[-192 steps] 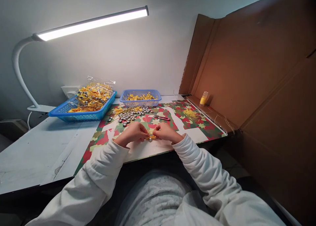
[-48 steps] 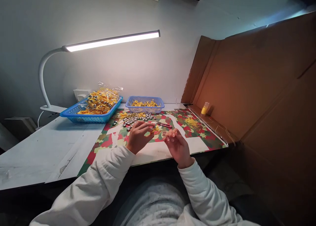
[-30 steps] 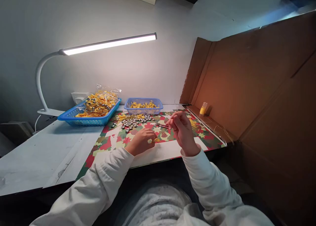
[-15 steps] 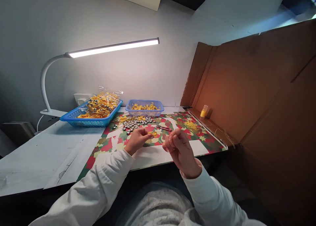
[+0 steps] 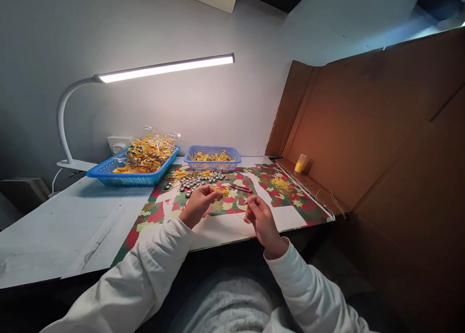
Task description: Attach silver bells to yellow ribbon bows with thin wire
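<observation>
My left hand (image 5: 198,203) pinches a small shiny yellow ribbon-like piece (image 5: 224,191) between thumb and fingers, just above the patterned sheet. To its right, my right hand (image 5: 262,221) is closed in a pinch at about the same height. What sits in its fingertips is too fine to make out; it may be a needle or thread. Beyond the left hand lies a pile of silver bells (image 5: 196,180), with yellow pieces along its far side. Red-handled thread snips (image 5: 240,188) lie on the sheet between and beyond my hands. A tangle of yellow thread (image 5: 282,184) rests farther right.
A blue basket (image 5: 127,179) heaped with yellow pieces and bells stands at the left, beside a smaller blue basket (image 5: 212,165). The lamp (image 5: 167,69) reaches over the table (image 5: 69,226). Cardboard (image 5: 370,129) walls the right side, near a yellow bottle (image 5: 300,164).
My right hand has turned and come down slightly, its fingertips now lower. My left hand has shifted a little, still pinching the yellow piece.
</observation>
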Demonstrator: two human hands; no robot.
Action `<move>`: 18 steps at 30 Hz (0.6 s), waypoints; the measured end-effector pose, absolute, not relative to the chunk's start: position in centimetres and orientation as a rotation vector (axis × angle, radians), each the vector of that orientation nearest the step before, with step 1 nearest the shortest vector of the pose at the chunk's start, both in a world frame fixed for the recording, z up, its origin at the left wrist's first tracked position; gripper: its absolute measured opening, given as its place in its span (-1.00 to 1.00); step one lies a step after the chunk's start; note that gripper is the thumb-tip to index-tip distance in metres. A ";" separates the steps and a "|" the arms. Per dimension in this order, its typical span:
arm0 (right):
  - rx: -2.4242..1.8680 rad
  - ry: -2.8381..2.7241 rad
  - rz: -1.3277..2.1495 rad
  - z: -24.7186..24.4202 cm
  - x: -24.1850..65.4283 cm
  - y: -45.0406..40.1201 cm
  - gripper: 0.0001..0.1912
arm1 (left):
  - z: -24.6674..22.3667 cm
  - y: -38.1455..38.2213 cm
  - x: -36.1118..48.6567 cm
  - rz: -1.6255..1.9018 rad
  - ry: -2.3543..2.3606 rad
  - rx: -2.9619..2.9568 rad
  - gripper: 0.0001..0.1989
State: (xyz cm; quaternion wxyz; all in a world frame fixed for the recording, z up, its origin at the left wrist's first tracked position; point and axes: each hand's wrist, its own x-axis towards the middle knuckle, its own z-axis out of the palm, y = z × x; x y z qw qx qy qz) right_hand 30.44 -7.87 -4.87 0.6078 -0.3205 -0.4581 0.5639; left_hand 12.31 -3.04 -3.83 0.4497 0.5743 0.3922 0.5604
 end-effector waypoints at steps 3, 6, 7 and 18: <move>-0.755 -1.060 1.181 -4.3 29.8 -7.2 -0.66 | -4.0 -3.2 12.6 1.397 0.970 1.455 -0.68; -0.804 -1.148 1.059 -4.0 28.8 -6.9 -0.72 | -4.5 -3.2 12.7 1.448 0.985 1.517 -0.67; -0.819 -1.183 1.017 -4.1 28.4 -6.8 -0.75 | -4.6 -3.1 12.6 1.473 0.987 1.542 -0.66; -0.843 -1.210 0.871 -5.6 26.5 -6.8 -0.83 | -4.8 -3.6 12.4 1.672 1.179 1.979 -0.81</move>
